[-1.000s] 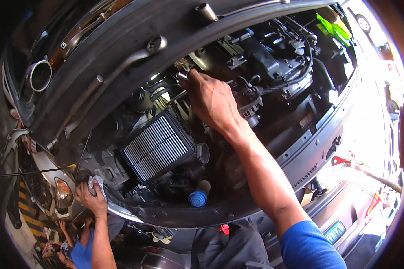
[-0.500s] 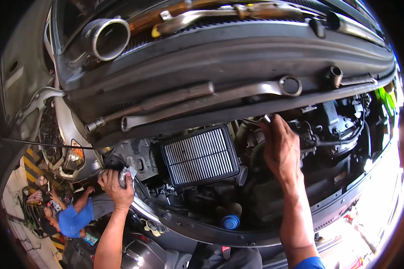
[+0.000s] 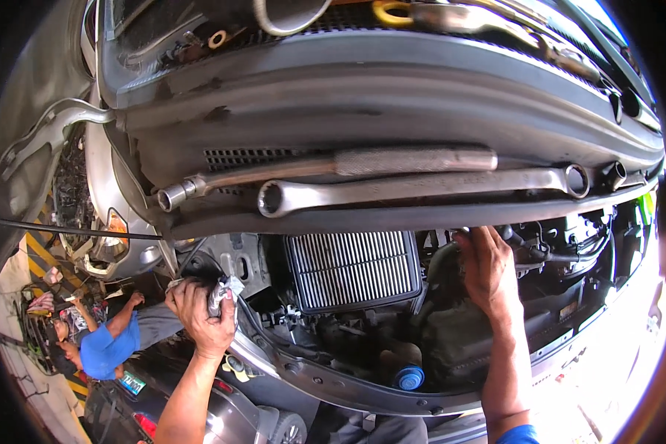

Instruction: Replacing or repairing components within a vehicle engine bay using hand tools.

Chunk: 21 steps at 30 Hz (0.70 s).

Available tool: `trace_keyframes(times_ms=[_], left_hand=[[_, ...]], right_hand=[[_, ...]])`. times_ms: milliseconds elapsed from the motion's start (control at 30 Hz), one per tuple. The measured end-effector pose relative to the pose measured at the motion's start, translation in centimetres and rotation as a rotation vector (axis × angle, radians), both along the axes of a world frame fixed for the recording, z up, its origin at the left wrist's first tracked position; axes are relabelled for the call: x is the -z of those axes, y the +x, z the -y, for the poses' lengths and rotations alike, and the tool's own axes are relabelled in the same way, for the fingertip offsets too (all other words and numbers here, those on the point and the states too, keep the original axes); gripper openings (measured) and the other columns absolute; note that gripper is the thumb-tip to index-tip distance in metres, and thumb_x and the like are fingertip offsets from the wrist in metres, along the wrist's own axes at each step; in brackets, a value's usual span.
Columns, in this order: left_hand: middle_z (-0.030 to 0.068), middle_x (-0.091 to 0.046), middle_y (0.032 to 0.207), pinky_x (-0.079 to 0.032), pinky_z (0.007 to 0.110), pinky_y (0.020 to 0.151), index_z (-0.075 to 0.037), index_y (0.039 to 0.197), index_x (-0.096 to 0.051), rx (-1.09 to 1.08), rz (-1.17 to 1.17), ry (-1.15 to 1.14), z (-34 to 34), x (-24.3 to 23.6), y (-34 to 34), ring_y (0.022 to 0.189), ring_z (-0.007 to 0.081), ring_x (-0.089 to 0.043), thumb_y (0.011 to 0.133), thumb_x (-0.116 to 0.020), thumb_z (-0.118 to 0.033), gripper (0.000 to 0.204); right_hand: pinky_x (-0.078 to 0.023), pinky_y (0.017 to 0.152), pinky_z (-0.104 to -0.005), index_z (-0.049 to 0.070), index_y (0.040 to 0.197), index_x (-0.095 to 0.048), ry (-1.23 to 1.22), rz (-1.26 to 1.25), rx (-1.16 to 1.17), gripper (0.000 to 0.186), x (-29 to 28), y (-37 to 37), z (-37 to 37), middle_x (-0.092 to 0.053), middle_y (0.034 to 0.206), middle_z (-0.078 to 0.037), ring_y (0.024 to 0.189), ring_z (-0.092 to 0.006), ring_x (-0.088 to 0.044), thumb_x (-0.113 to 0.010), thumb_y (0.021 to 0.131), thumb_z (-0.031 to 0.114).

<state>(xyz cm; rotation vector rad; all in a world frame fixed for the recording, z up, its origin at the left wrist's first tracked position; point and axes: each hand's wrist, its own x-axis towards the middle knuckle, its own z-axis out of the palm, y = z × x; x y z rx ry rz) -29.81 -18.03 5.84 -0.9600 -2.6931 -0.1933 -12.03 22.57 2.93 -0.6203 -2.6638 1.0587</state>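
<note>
My left hand (image 3: 202,314) is closed around a crumpled silvery wrapper-like piece (image 3: 224,292), held over the left front corner of the engine bay. Farther right, my right hand (image 3: 490,270) reaches into the bay just below the black cowl's edge (image 3: 422,212). Its fingers are bent together and their tips are partly hidden, so what they grip cannot be made out. Between my hands lies a pleated white air filter (image 3: 354,270) in its black frame. On the cowl rest a long double-ended ring wrench (image 3: 422,189) and a socket handle with a knurled grip (image 3: 414,160).
A loose socket (image 3: 615,175) sits at the cowl's right end. More tools, one with a yellow ring (image 3: 392,13), lie by the windshield. A blue cap (image 3: 409,377) stands near the bay's front edge. A thin rod (image 3: 74,229) crosses at left; a person in blue (image 3: 111,344) works beyond.
The view has shifted, so the cowl tools appear farther right and closer. My right hand's fingertips have gone lower behind the cowl edge. My left hand keeps its hold on the silvery piece.
</note>
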Motion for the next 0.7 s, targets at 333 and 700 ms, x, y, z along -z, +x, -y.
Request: trace_keyframes(times_ms=[333, 700], left_hand=[[0.0126, -0.061, 0.094, -0.034, 0.051, 0.099, -0.003, 0.092, -0.063, 0.056, 0.025, 0.012, -0.4, 0.0, -0.2, 0.102, 0.0341, -0.055, 0.083, -0.071, -0.031, 0.031], [0.0085, -0.064, 0.091, -0.034, 0.049, 0.099, -0.007, 0.091, -0.067, 0.053, -0.046, 0.096, -0.7, 0.5, -0.1, 0.101, 0.0307, -0.059, 0.077, -0.077, -0.025, 0.025]], right_hand=[[-0.054, 0.073, -0.0488, 0.001, 0.107, -0.063, 0.114, 0.011, 0.021, 0.012, 0.9, -1.4, 1.9, -0.069, 0.098, -0.021, 0.091, -0.0444, -0.067, -0.061, 0.099, 0.010], [-0.058, 0.076, -0.0498, 0.001, 0.121, -0.057, 0.241, -0.034, -0.120, 0.028, 4.3, -6.5, 3.3, -0.069, 0.103, -0.022, 0.088, -0.0436, -0.068, -0.057, 0.093, 0.001]])
